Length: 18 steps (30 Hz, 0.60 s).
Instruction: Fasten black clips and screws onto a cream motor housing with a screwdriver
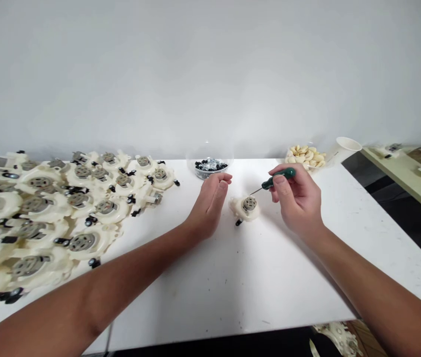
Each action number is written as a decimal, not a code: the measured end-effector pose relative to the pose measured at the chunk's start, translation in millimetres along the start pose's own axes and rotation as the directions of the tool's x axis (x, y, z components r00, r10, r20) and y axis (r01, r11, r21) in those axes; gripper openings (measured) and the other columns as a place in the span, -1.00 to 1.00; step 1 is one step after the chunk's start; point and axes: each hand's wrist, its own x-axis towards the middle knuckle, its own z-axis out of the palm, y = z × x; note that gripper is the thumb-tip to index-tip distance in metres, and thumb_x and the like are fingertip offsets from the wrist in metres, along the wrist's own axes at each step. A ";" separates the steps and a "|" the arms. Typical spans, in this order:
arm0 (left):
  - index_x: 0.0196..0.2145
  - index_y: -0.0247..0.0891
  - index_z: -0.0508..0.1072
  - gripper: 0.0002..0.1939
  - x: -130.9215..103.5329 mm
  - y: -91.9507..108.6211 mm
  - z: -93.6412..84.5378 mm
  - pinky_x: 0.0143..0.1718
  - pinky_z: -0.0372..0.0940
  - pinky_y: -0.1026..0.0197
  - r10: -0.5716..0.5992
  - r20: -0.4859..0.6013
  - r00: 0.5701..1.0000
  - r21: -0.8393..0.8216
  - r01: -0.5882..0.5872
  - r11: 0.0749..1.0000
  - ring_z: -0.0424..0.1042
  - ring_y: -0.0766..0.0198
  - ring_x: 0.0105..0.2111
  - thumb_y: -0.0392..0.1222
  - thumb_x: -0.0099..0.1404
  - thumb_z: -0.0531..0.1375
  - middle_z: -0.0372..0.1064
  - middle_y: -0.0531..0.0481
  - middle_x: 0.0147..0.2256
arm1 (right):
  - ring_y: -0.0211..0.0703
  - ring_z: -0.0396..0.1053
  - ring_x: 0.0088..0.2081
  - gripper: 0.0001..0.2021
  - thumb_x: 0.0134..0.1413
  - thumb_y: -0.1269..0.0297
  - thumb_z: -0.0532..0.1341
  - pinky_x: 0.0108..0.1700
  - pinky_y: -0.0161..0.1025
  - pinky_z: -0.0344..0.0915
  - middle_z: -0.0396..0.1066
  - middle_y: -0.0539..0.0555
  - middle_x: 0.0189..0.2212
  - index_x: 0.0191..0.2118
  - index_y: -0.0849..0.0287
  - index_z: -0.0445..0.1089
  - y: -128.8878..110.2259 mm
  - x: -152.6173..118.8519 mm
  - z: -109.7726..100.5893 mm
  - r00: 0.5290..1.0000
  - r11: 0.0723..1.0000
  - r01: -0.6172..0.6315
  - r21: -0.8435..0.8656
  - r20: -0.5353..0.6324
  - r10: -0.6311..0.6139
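My right hand [301, 201] is closed around the green handle of a screwdriver [277, 178]. Its thin metal shaft slants down to the left, the tip close above a small cream plastic housing with a round grey motor [249, 203]; whether it touches cannot be made out. That housing lies on the white table, a black fitting sticking out at its lower left. To its left is my left hand [210, 203], fingers stretched out and apparently holding nothing. Just behind that hand stands a clear plastic bowl [202, 173] of black and silvery small parts.
Many similar motor housings [84, 208] crowd the left of the white table [203, 297]. At the back right are a pile of cream pieces [307, 156] and a tipped white paper cup [344, 148]. A wall rises behind. Another surface [399, 173] with housings lies beyond the right edge.
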 end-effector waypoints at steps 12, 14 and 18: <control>0.15 -0.16 0.31 -0.48 0.2 2.1 -1.9 0.28 0.13 -0.03 -0.038 0.023 0.999 -0.003 0.038 0.999 0.26 0.06 0.22 0.19 0.58 -0.19 0.33 -0.13 0.13 | -0.31 0.34 -0.47 -0.84 0.38 0.17 0.21 -0.40 -0.25 0.26 0.34 -0.03 -0.35 -0.22 0.12 0.43 -4.0 1.0 -1.7 0.998 0.998 0.057 -0.023 -0.008 -0.057; 0.15 -0.16 0.31 -0.49 0.5 2.1 -2.1 0.27 0.13 -0.03 -0.034 0.021 0.999 0.006 0.034 0.999 0.27 0.06 0.21 0.19 0.58 -0.19 0.34 -0.13 0.12 | -0.30 0.33 -0.48 -0.83 0.38 0.15 0.21 -0.42 -0.25 0.25 0.33 -0.03 -0.36 -0.22 0.12 0.43 -4.0 1.5 -1.5 0.999 0.999 0.039 0.001 0.002 -0.039; 0.13 -0.15 0.32 -0.51 1.1 2.6 -2.3 0.25 0.13 -0.01 -0.027 0.016 1.000 0.027 0.026 0.999 0.27 0.06 0.19 0.17 0.58 -0.17 0.34 -0.12 0.11 | -0.31 0.30 -0.54 -0.79 0.39 0.11 0.20 -0.46 -0.25 0.22 0.33 -0.04 -0.41 -0.21 0.12 0.44 -3.0 1.4 -1.0 0.999 0.998 -0.011 0.054 0.038 0.009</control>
